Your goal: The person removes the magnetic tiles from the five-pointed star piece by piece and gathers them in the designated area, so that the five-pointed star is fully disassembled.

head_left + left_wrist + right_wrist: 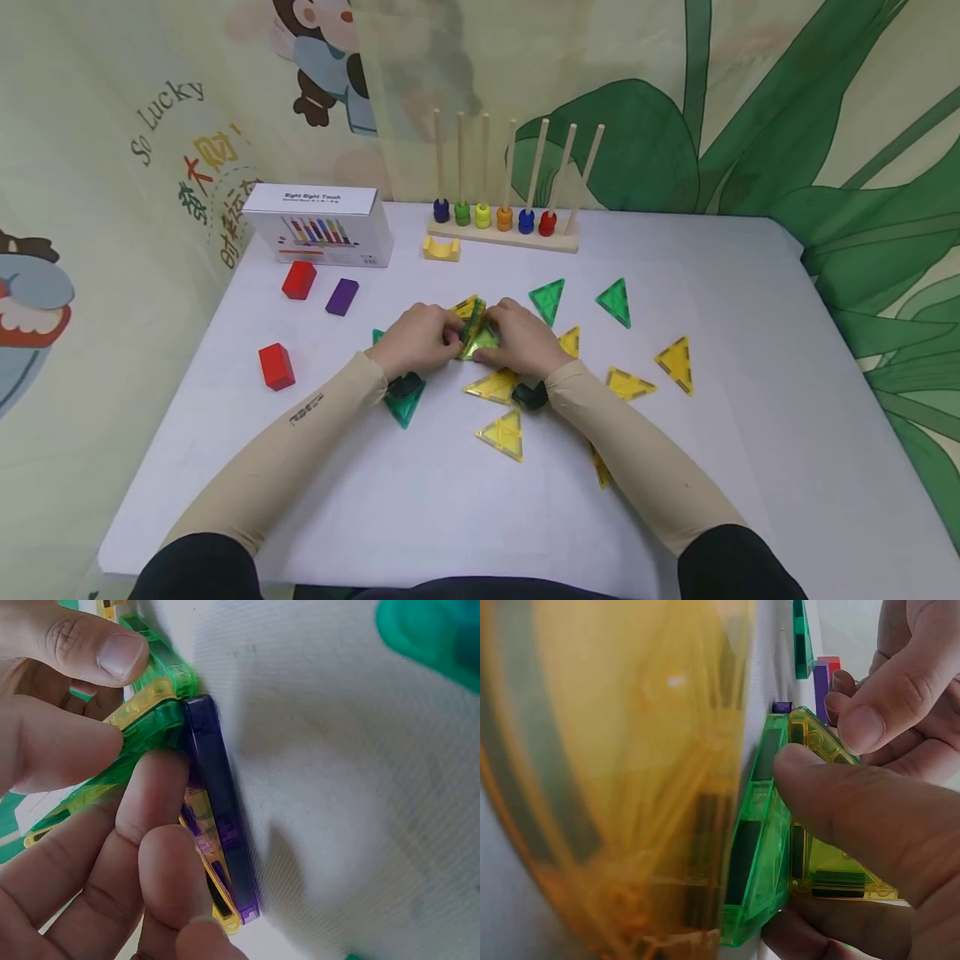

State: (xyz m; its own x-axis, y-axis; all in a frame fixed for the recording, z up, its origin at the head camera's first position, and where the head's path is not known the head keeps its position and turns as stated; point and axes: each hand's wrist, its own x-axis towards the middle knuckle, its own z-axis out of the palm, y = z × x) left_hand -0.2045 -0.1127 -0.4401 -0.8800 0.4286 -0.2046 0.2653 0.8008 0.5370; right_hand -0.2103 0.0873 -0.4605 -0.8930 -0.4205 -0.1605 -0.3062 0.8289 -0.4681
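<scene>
At the middle of the table my left hand [423, 337] and right hand [525, 337] meet over a small cluster of see-through triangular magnetic tiles. A yellow tile [832, 862] stands up along the edge of a green tile [754, 847]. My right thumb presses where these two join, with its other fingers bent behind them. My left fingers pinch the upright yellow and green tiles from the other side. Low beside the left fingertips lies a purple tile [214, 772]. Another yellow tile [465, 307] lies just beyond the hands.
Several loose yellow tiles [674, 365] lie at right and in front; green tiles [614, 302] lie behind and under the left wrist. At left are red blocks [277, 367] and a purple block [342, 297]. A white box [318, 225], peg rack [502, 236] and yellow arch block [441, 248] stand behind.
</scene>
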